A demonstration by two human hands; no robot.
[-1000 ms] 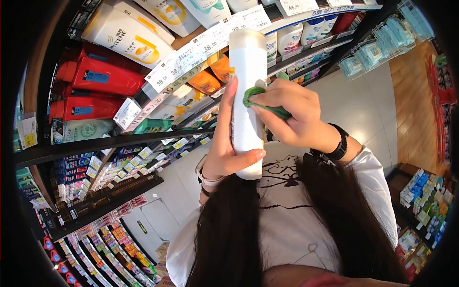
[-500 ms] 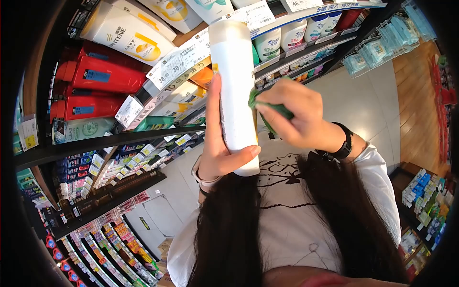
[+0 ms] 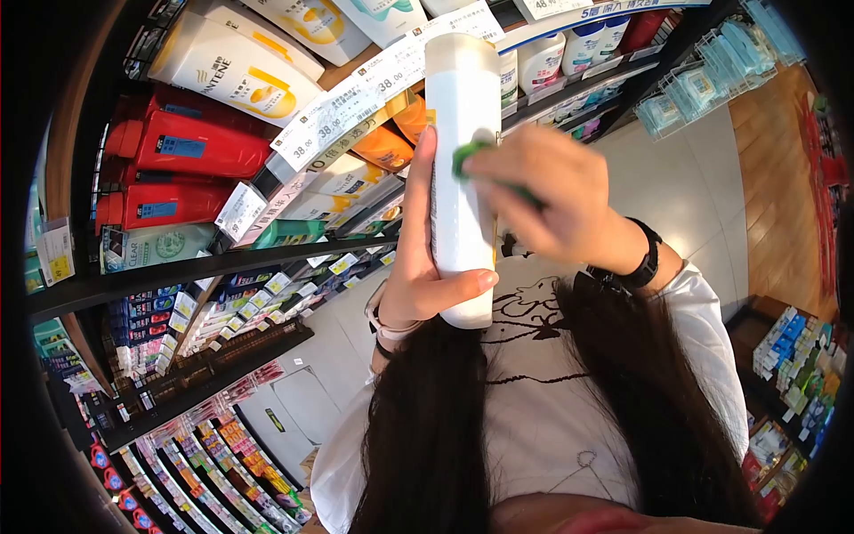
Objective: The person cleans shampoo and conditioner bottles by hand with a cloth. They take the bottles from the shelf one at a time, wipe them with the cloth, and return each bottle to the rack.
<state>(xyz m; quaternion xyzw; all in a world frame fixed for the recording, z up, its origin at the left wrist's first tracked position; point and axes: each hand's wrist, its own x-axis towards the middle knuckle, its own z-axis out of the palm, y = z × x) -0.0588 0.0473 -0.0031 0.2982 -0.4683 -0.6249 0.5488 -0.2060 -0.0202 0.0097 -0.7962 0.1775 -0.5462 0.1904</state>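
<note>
My left hand [image 3: 425,254] is closed around a white shampoo bottle [image 3: 461,222], thumb across its lower part and fingers along its left side. The bottle stands nearly upright before my chest, with a pale translucent-looking end at the top and only a little yellow print showing. In my right hand [image 3: 556,191], slightly blurred, a bunched green cloth [image 3: 463,162] is pinched. That cloth lies against the bottle's face on its right half, with a strip trailing below my fingers.
Shelves at the left carry white Pantene bottles [image 3: 233,73], red bottles [image 3: 200,142] and a price-tag strip [image 3: 342,111]. Wire baskets with light blue packs [image 3: 703,84] hang at the upper right. Stocked racks [image 3: 209,463] stand lower left; tiled floor [image 3: 676,178] shows at the right.
The bottle and my left hand have shifted slightly right. The green cloth has gone from the bottle's right edge onto its face, and my right hand has turned and blurred.
</note>
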